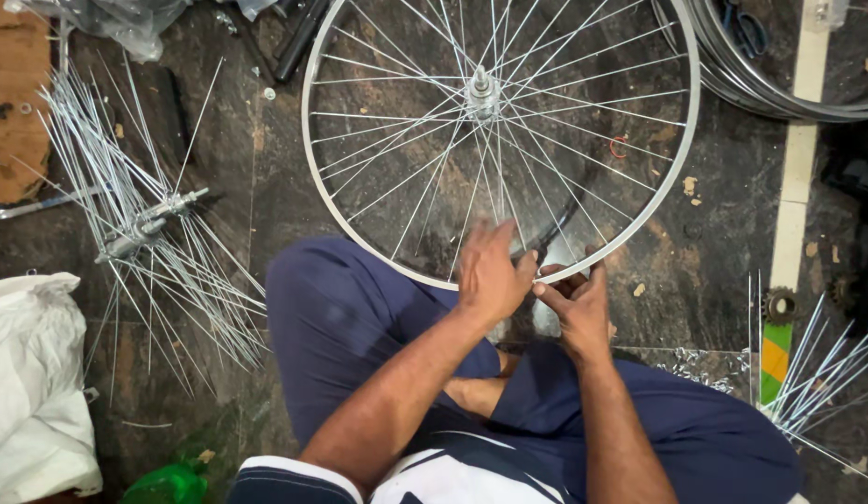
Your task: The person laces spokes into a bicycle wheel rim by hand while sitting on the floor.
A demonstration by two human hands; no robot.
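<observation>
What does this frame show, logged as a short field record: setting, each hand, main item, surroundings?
setting: dark stone floor, seen from above; person seated in dark blue trousers
main item: silver spoked bicycle wheel lying flat, hub in the middle
left hand: left hand on the near rim, fingers among the spokes
right hand: right hand pinching at the same stretch of rim
left side: second hub with loose silver spokes fanned out; white sack
right side: bundle of loose spokes; stacked bare rims

A dark stone floor (723, 187) is lying everywhere; a pale strip (796, 168) is running at three o'clock, a white sack (32, 383) at eight.
</observation>
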